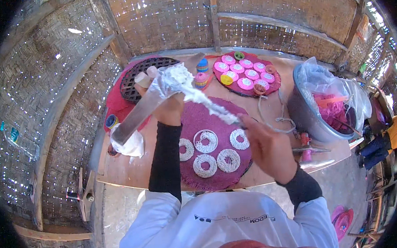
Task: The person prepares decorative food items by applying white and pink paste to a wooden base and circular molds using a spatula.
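My left hand (169,111) is closed around a long flat-handled tool (139,114), raised over the table and slanting from lower left to upper right. A lump of white dough (177,75) sits at its middle, with shiny wrap beside it. My right hand (269,149) is closed on a thin utensil (227,116) smeared with white dough, its far end reaching the lump; its exact kind is hidden. Below lies a round purple woven mat (197,174) bearing several white rings of fine dough strands (228,160), partly covered by my arms.
At the back, a round red mat (239,90) carries pink discs topped with white rings. A grey tub (307,117) with plastic bags and pink material stands right. A dark woven tray (130,82) lies back left, and a white bag (130,144) at the left. Woven walls enclose the table.
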Motion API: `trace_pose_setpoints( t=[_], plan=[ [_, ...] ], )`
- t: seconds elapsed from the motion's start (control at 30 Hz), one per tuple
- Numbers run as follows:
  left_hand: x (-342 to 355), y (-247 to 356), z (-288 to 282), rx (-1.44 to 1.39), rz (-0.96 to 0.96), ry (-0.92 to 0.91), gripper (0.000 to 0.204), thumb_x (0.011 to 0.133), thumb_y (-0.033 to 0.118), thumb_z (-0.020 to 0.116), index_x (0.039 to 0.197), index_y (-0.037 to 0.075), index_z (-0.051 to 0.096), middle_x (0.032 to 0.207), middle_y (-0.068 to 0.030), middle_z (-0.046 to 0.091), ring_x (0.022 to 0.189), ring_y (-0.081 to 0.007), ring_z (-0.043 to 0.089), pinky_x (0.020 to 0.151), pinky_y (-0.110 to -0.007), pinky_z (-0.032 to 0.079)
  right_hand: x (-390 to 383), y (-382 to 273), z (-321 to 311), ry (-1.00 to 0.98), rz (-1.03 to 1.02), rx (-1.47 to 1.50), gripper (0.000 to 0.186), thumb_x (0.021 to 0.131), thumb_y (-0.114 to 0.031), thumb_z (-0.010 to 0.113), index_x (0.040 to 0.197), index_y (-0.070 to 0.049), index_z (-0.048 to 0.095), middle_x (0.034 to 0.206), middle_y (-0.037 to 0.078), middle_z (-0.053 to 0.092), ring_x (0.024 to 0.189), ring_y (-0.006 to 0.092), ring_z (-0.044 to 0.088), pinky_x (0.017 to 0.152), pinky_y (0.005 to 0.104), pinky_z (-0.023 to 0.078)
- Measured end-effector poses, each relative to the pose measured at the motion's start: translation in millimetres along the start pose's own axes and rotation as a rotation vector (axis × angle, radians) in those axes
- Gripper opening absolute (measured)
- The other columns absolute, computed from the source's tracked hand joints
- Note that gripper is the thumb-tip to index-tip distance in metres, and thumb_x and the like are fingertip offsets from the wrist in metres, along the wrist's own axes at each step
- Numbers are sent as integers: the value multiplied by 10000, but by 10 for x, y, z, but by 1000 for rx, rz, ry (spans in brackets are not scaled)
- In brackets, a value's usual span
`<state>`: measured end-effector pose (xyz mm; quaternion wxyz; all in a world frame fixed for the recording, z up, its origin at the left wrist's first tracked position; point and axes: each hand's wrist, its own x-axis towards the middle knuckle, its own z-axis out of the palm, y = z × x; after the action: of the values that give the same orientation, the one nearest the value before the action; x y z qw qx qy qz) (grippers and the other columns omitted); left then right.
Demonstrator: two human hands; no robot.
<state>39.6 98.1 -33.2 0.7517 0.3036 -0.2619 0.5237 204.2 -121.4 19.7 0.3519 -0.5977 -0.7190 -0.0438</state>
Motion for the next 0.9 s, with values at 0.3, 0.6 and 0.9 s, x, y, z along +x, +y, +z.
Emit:
trace_pose_setpoints(
  t=[0.3, 0.6, 0.9],
  plan=[
    [-82, -295, 150, 1073, 198, 7, 413, 815, 365, 449, 1093, 63, 486, 1032, -95, 539, 976, -239, 489, 868, -379, 374, 210, 118, 261, 164, 56, 152, 241, 783, -127, 546, 1014, -60, 563, 620, 181, 549, 529, 325, 558, 460, 403, 427],
    [8, 157, 145, 1176, 315, 265, 573, 737, 531, 504, 1028, 38, 474, 929, -92, 538, 804, -224, 540, 750, -342, 437, 38, 370, -234, -317, 231, 617, 248, 836, -173, 520, 1051, -53, 541, 562, 55, 512, 384, 146, 440, 374, 280, 353],
    [-42, 45, 485, 2367, 608, -529, 133, 669, 176, 638, 718, 91, 548, 850, -65, 496, 770, -268, 503, 655, -364, 392, 687, 462, -375, -1038, 1044, 1041, 246, 898, -292, 406, 880, -80, 529, 535, -23, 351, 378, 30, 298, 305, 185, 235]
  ],
)
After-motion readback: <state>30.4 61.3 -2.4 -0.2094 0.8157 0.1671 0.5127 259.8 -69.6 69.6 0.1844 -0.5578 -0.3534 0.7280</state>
